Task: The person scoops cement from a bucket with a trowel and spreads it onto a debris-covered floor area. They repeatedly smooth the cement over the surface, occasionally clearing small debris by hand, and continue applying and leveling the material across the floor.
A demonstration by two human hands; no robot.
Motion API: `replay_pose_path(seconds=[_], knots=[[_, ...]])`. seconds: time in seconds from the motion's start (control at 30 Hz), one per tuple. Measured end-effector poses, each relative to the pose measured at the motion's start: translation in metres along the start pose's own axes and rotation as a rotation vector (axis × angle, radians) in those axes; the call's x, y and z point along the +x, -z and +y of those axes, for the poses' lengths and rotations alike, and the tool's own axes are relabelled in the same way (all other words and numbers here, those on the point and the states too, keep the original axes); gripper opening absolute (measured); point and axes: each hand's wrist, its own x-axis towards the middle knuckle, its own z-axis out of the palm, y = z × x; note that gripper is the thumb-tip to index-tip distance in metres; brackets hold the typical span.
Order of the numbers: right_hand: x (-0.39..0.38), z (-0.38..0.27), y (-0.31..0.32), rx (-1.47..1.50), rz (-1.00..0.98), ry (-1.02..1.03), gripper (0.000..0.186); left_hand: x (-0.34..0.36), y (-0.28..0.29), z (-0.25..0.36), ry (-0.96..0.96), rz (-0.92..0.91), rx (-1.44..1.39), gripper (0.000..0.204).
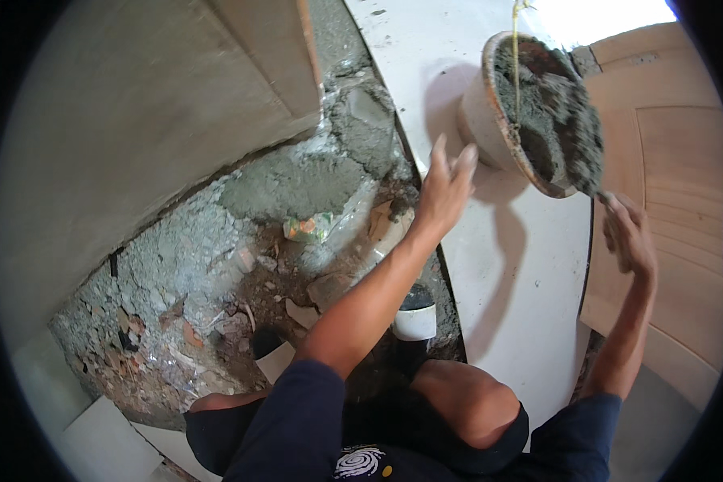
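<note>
A pale bucket (484, 128) holds grey wet mortar (530, 104) and leans toward the right on a white board. My right hand (631, 233) is closed round the handle of a trowel (588, 157); its blade is at the bucket's right rim, coated with mortar and blurred by motion. Left of the bucket, my left hand (448, 189) reaches up with fingers apart and nothing in them, close to the bucket's wall. A yellow cord (516, 72) crosses the bucket's mouth.
Fresh mortar (293, 186) lies along the base of the grey wall (169, 104) at left. Rubble (193, 321) and a crumpled colourful wrapper (308, 228) cover the ground below it. A wooden door panel (675, 153) stands at right. The white board (514, 281) runs beside my knees.
</note>
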Motion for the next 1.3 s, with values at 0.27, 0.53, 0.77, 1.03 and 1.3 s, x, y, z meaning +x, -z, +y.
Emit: replay_pose_path(seconds=[0.27,0.53,0.77,1.03,1.3], knots=[[-0.070,-0.067,-0.004,-0.103,-0.102,0.112,0.041,-0.114,0.062,-0.150,0.185,0.045,0.808,0.062],[-0.030,-0.118,-0.227,-0.901,0.029,0.624,0.038,-0.136,0.075,-0.130,0.221,-0.027,0.502,0.064],[-0.038,-0.088,-0.318,-0.842,-0.226,0.503,0.038,-0.130,0.110,-0.132,0.211,-0.035,0.662,0.048],[0.047,-0.064,-0.348,-0.998,-0.205,0.386,0.033,-0.138,0.111,-0.129,0.116,-0.108,0.672,0.053],[0.035,-0.067,-0.317,-0.698,-0.257,0.244,0.048,-0.120,0.146,-0.095,0.177,-0.061,0.664,0.046]])
